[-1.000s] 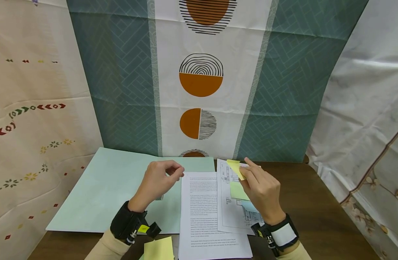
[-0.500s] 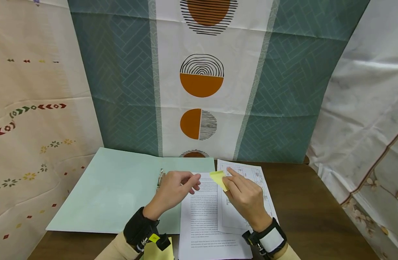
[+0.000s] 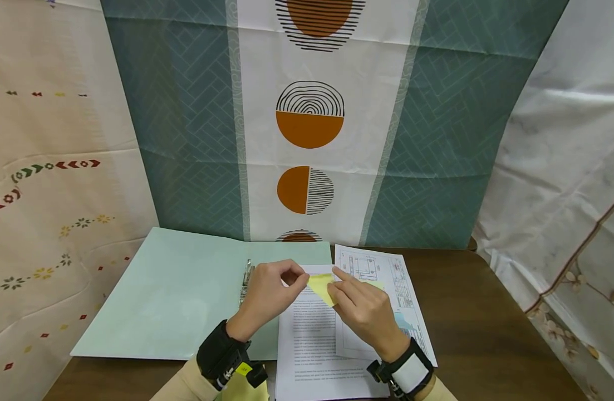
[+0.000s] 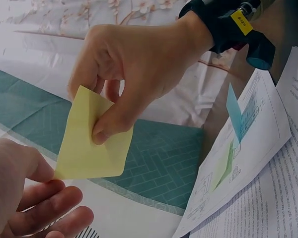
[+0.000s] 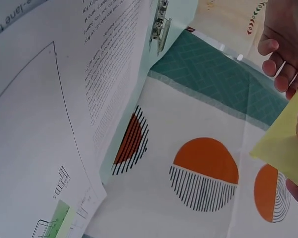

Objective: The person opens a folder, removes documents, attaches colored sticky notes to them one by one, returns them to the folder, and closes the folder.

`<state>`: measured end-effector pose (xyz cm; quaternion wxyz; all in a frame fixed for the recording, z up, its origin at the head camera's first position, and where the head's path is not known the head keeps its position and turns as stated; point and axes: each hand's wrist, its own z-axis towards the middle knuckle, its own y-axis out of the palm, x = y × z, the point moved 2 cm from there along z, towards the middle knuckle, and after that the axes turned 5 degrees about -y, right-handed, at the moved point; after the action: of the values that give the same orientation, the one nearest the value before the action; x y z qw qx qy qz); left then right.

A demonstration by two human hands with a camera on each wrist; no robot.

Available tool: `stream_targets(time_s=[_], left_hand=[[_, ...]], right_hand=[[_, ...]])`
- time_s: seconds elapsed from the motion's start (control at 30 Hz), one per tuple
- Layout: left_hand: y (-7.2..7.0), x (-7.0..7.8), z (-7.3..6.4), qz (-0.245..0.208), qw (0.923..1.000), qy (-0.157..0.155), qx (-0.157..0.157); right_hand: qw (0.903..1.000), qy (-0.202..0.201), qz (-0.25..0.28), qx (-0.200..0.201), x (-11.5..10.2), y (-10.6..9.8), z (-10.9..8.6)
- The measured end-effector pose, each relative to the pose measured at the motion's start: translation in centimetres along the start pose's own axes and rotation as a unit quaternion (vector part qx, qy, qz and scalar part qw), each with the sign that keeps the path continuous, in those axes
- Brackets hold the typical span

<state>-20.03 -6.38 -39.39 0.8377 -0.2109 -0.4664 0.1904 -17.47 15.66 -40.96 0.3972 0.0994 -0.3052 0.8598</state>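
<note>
A yellow sticky note [image 3: 320, 288] is held up between my two hands over the top of the printed page [image 3: 309, 340]. My right hand [image 3: 368, 317] pinches it, with the thumb pressed flat on its face in the left wrist view. At the opposite corner, my left hand [image 3: 273, 292] has its thumb and index finger closed on the note [image 4: 97, 144], its other fingers loosely curled. Below the right hand lies a sheet of line drawings [image 3: 412, 295] overlapping the printed page. A green sticky note [image 4: 223, 168] and a blue one [image 4: 234, 113] stand up from that sheet.
An open mint-green ring binder [image 3: 176, 301] lies to the left, its metal clip [image 3: 245, 278] partly behind the left hand. A yellow sticky pad [image 3: 246, 390] sits at the front edge, partly covered by the left wrist strap. Fabric hangs behind the wooden table [image 3: 487, 328].
My right hand has brought the yellow note left and down from above the drawings. My left hand has moved right and now pinches the note's corner too.
</note>
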Motion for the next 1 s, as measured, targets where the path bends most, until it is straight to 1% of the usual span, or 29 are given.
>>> stream_targets(time_s=[0.1, 0.2, 0.3, 0.37, 0.47, 0.57, 0.67, 0.73, 0.8, 0.87, 0.9, 1.0], left_hand=[[0.0, 0.0, 0.0, 0.002, 1.0, 0.008, 0.003], [-0.2, -0.2, 0.1, 0.004, 0.9998, 0.018, 0.003], [-0.7, -0.7, 0.4, 0.007, 0.9999, 0.014, 0.002], [-1.1, -1.0, 0.6, 0.005, 1.0, 0.003, 0.001], [-1.7, -1.4, 0.9, -0.003, 0.9998, -0.018, -0.005], [-1.8, -1.6, 0.9, -0.013, 0.9995, -0.022, -0.019], [-1.6, -1.6, 0.9, -0.018, 0.9988, -0.019, -0.042], [-1.4, -1.6, 0.9, -0.015, 0.998, -0.019, -0.058], [-1.3, -1.7, 0.8, -0.006, 0.9973, -0.023, -0.069], [-1.2, -1.8, 0.8, 0.004, 0.9967, -0.026, -0.076], [-1.2, -1.9, 0.8, 0.007, 0.9964, -0.029, -0.079], [-1.3, -2.1, 0.8, 0.009, 0.9956, -0.032, -0.087]], right_hand=[[1.0, 0.0, 0.002, -0.008, 0.0, -0.1, 0.0], [0.9997, 0.012, 0.017, -0.013, 0.3, -0.2, -0.1], [0.9972, 0.052, 0.054, -0.005, 1.2, -0.5, -0.2], [0.9916, 0.096, 0.087, 0.003, 2.0, -0.7, -0.5], [0.9752, 0.174, 0.136, 0.014, 3.2, -1.0, -0.9], [0.9515, 0.242, 0.19, 0.006, 3.7, -1.0, -1.2], [0.9268, 0.284, 0.244, -0.034, 3.5, -0.7, -1.2], [0.9109, 0.3, 0.273, -0.074, 3.0, -0.3, -1.2], [0.8975, 0.314, 0.29, -0.109, 2.5, 0.0, -1.1], [0.8895, 0.323, 0.296, -0.13, 2.1, 0.3, -1.1], [0.8884, 0.327, 0.293, -0.134, 1.9, 0.3, -1.1], [0.8893, 0.339, 0.276, -0.134, 1.7, 0.5, -1.1]])
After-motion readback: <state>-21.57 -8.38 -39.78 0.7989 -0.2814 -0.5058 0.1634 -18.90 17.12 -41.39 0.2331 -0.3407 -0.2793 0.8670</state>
